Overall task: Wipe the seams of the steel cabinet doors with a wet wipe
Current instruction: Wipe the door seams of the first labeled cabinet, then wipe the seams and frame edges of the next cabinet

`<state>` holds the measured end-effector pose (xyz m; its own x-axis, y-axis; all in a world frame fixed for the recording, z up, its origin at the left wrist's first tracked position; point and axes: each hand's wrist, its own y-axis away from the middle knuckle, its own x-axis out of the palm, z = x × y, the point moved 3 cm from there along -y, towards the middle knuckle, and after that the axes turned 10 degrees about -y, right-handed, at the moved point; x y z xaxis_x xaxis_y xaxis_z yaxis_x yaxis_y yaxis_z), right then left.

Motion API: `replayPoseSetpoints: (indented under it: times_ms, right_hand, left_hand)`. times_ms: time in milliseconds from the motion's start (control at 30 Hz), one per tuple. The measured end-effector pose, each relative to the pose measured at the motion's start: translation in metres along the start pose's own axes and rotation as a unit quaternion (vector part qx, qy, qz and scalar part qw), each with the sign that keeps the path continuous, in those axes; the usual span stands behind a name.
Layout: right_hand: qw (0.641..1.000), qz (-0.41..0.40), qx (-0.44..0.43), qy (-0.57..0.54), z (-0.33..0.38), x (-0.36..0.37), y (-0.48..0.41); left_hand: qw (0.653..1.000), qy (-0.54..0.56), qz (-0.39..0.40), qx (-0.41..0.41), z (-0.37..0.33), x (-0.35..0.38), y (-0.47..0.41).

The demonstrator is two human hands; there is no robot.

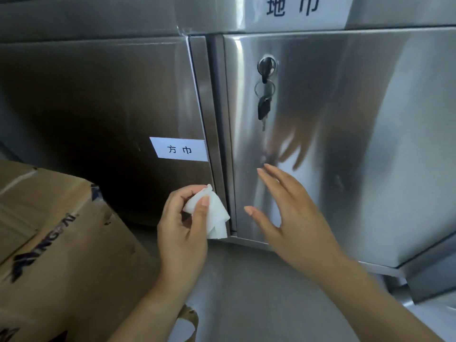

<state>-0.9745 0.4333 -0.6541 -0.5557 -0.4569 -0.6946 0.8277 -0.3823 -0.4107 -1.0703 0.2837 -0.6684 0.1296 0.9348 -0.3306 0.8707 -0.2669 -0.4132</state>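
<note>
Our left hand (182, 225) rises on a bare forearm from the lower edge, wrist nearly straight. Its fingers are curled over and its thumb is pressed forward, pinching a wet wipe (215, 214) between them. Our right hand (291, 218) reaches in from the lower right on a bare, outstretched forearm, back toward us. Its fingers are spread and nearly straight, pointing up and left, thumb held out, holding nothing. The two hands are near each other, apart.

Back-of-house linen store, stainless steel cabinet doors (370, 119), printed towel label (181, 149) at 9 o'clock, larger label (293, 8) at 12 o'clock, keys (264, 95) hanging in a lock, taped cardboard carton (49, 230) at 8 o'clock, grey floor (246, 280).
</note>
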Motion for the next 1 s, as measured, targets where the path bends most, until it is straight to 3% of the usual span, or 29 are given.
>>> replayPoseSetpoints:
  times_ms: [200,367,433,700,867,1000]
  right_hand:
    - [0.994,0.077,0.072,0.018,0.063,-0.079,-0.004]
    - [0.970,0.195,0.133,0.058,0.138,-0.176,-0.032]
    - [0.964,0.204,0.154,0.075,0.172,-0.225,-0.047]
    - [0.955,0.152,0.220,0.126,0.307,-0.417,-0.080]
    - [0.945,0.075,0.283,0.143,0.352,-0.489,-0.059]
    - [0.936,-0.003,0.316,0.157,0.367,-0.537,-0.034]
  left_hand:
    - [0.991,0.037,0.028,-0.126,-0.084,-0.043,-0.019]
    - [0.977,0.072,0.091,-0.177,-0.194,-0.084,-0.046]
    - [0.974,0.070,0.108,-0.185,-0.244,-0.103,-0.059]
    - [0.965,0.083,0.203,-0.144,-0.442,-0.141,-0.120]
    - [0.947,0.067,0.313,-0.038,-0.534,-0.140,-0.133]
    - [0.935,0.062,0.348,0.031,-0.593,-0.125,-0.128]
